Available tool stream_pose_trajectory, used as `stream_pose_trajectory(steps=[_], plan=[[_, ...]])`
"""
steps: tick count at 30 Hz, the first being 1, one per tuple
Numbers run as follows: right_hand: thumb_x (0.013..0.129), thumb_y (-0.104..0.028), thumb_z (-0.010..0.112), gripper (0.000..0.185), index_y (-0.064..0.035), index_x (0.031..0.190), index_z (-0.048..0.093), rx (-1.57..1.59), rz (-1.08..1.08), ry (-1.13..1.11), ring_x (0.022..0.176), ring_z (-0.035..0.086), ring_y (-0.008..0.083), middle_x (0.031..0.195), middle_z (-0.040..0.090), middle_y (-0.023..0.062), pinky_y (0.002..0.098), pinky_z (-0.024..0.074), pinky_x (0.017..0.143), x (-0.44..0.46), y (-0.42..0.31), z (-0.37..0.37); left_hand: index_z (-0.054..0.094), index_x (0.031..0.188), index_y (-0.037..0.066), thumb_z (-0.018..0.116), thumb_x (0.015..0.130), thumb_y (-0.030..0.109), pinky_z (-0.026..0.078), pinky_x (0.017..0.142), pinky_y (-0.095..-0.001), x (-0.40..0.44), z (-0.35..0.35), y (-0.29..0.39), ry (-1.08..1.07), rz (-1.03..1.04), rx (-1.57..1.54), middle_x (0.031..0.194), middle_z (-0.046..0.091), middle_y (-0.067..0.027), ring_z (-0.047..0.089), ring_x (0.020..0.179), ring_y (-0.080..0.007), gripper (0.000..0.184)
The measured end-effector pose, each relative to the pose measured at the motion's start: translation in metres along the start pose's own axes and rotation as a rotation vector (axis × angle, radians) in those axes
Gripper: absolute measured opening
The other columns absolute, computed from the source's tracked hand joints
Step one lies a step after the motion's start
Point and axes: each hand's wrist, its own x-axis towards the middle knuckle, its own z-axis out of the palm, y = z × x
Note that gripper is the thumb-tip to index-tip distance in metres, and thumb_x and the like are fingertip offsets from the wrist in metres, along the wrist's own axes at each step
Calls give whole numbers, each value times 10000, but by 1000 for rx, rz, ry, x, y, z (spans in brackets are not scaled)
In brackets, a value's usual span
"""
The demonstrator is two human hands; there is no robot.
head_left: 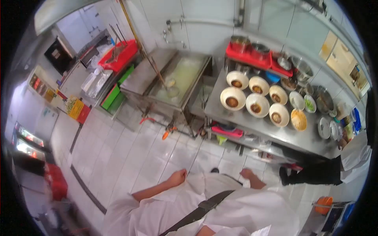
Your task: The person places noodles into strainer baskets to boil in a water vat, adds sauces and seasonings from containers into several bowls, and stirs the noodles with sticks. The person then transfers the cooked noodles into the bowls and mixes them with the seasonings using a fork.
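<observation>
My left hand [178,177] hangs in front of my white shirt, above the tiled floor. Its fingers are curled into a fist, and nothing shows in it. On the other side of my body is my right hand [247,174], low and touching nothing that I can see. Blur hides how its fingers are set. Ahead of me stands a steel boiling tank [204,65] of cloudy, pale liquid, with a long-handled strainer [172,91] dipping into it. Several white bowls [233,98] with brown sauce stand on the steel table [220,112] ahead to the right.
Red trays [252,58] with metal pots sit at the table's back. A plate of chopped greens [310,104] is farther right. Another person [350,161] stands at the table's right end. A red basin [124,53] and green crates [112,95] are left of the tank; an orange bucket [323,205] is lower right.
</observation>
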Motion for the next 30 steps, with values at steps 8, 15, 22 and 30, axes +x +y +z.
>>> stream_pose_trajectory(steps=[8, 15, 22, 30], plan=[[884, -330, 520, 344, -19, 861, 664, 16, -138, 57, 938, 624, 377, 971, 659, 215, 475, 508, 841, 44, 0, -94, 573, 856, 62, 490, 782, 35, 467, 636, -440, 54, -14, 35, 12, 20, 65, 717, 607, -200, 600, 693, -381, 114], [799, -224, 603, 196, -38, 853, 629, 100, -432, 199, 858, 634, 351, 888, 655, 186, 438, 526, 744, 69, -38, -157, 607, 782, 27, 526, 806, 66, 494, 680, -391, 60, 23, -61, 285, -291, -428, 753, 648, -145, 628, 720, -293, 93], [821, -113, 584, 140, -16, 902, 644, 615, -403, 190, 755, 657, 231, 806, 674, 145, 364, 510, 684, 81, -161, -230, 695, 830, 71, 606, 759, 211, 521, 799, -428, 11, -2, -190, -676, 152, 797, 894, 688, -149, 655, 895, -319, 181], [797, -57, 543, 85, -31, 829, 617, 528, -716, 407, 717, 637, 293, 759, 649, 137, 388, 496, 660, 108, -245, -338, 652, 916, 9, 561, 822, 127, 516, 683, -352, 10, -46, -193, 112, -426, -208, 824, 678, -115, 651, 746, -222, 176]])
